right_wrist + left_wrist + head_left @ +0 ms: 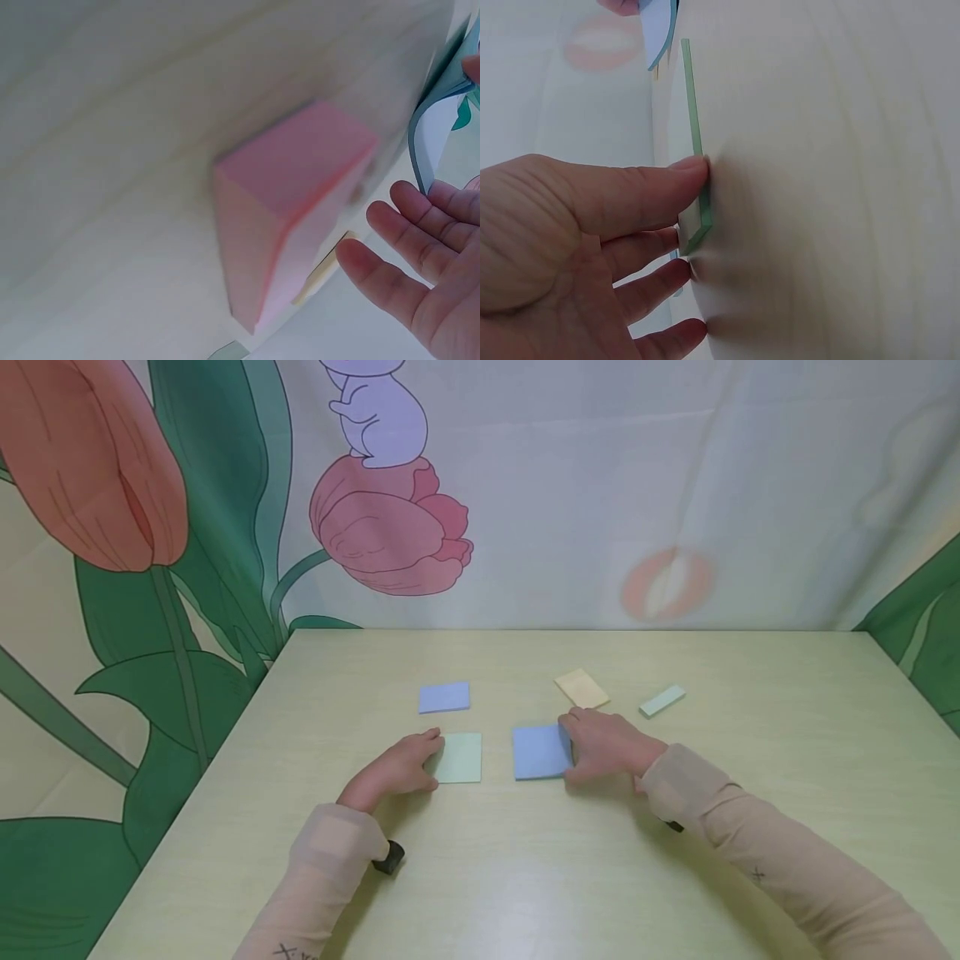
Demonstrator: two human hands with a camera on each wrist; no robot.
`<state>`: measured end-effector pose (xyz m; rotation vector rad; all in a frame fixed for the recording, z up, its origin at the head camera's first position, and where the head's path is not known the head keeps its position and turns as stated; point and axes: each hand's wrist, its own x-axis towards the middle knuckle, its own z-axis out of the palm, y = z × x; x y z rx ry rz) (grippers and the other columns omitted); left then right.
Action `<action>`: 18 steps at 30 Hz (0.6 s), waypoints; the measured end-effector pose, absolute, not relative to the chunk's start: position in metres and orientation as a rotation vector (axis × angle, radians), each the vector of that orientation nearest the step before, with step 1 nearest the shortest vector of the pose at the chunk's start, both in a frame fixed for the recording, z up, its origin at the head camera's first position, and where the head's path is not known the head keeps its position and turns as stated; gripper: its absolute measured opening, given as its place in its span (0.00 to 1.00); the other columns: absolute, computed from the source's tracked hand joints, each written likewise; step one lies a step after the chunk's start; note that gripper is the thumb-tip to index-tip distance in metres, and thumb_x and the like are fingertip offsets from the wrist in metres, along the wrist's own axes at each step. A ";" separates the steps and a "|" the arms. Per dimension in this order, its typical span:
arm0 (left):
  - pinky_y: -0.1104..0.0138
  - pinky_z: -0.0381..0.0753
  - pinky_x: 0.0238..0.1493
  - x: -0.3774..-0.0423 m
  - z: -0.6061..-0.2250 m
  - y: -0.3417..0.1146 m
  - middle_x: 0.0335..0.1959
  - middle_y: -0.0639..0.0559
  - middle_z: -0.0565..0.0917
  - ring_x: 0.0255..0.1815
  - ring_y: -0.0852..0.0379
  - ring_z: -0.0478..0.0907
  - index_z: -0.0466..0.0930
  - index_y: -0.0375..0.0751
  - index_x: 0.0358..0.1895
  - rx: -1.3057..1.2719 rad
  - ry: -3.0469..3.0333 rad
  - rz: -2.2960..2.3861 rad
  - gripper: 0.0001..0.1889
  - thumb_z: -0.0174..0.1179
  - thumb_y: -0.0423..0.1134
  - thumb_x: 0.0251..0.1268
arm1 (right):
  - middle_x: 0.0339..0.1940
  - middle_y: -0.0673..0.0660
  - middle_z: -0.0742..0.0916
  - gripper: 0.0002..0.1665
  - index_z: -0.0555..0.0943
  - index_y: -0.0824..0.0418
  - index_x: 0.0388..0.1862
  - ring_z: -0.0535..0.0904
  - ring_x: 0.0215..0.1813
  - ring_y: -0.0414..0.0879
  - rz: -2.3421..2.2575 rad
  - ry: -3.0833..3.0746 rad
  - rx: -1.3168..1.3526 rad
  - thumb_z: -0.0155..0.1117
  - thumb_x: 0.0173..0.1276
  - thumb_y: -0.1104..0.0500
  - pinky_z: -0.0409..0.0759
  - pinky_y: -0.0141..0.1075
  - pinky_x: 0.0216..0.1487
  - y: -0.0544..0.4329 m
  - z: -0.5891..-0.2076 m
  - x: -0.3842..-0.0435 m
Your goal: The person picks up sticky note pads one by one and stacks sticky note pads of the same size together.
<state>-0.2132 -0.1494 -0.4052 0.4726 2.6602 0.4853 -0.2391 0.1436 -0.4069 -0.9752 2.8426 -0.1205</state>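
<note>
On the table, my left hand holds a pale green sticky note pad by its left end. Its thumb lies on the near edge, and the fingers are at the far side. In the left wrist view the green pad shows as a thin strip under the thumb. My right hand grips the right side of a blue sticky note pad. The right wrist view shows that blue pad curving up between thumb and fingers.
A smaller blue pad lies behind the green one. Farther back on the right are a cream pad and a narrow pale green strip pad. A thick pink pad stands near my right hand, mostly hidden by the wrist in the head view.
</note>
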 end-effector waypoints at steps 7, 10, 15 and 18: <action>0.55 0.51 0.66 -0.213 -0.404 -0.149 0.68 0.38 0.51 0.69 0.42 0.49 0.56 0.30 0.64 0.452 2.657 0.485 0.34 0.59 0.32 0.52 | 0.41 0.54 0.77 0.39 0.69 0.64 0.48 0.73 0.39 0.45 -0.110 2.871 -1.000 0.63 0.40 0.43 0.75 0.37 0.33 0.145 -0.407 -0.239; 0.55 0.50 0.67 -0.212 -0.404 -0.148 0.69 0.39 0.51 0.69 0.42 0.48 0.56 0.31 0.64 0.439 2.654 0.487 0.35 0.59 0.33 0.52 | 0.42 0.55 0.77 0.39 0.70 0.64 0.48 0.73 0.39 0.45 -0.112 2.878 -1.001 0.63 0.40 0.42 0.76 0.37 0.33 0.146 -0.408 -0.239; 0.54 0.51 0.66 -0.212 -0.404 -0.149 0.69 0.38 0.51 0.69 0.42 0.48 0.56 0.31 0.64 0.444 2.659 0.478 0.35 0.60 0.33 0.52 | 0.43 0.56 0.77 0.39 0.69 0.65 0.48 0.74 0.41 0.45 -0.134 2.889 -1.005 0.63 0.39 0.43 0.76 0.37 0.33 0.146 -0.409 -0.240; 0.55 0.51 0.66 -0.212 -0.404 -0.148 0.69 0.39 0.51 0.69 0.42 0.48 0.56 0.31 0.64 0.441 2.657 0.482 0.35 0.60 0.33 0.52 | 0.43 0.55 0.77 0.38 0.70 0.65 0.48 0.73 0.40 0.45 -0.137 2.897 -1.002 0.63 0.40 0.43 0.76 0.37 0.32 0.146 -0.409 -0.240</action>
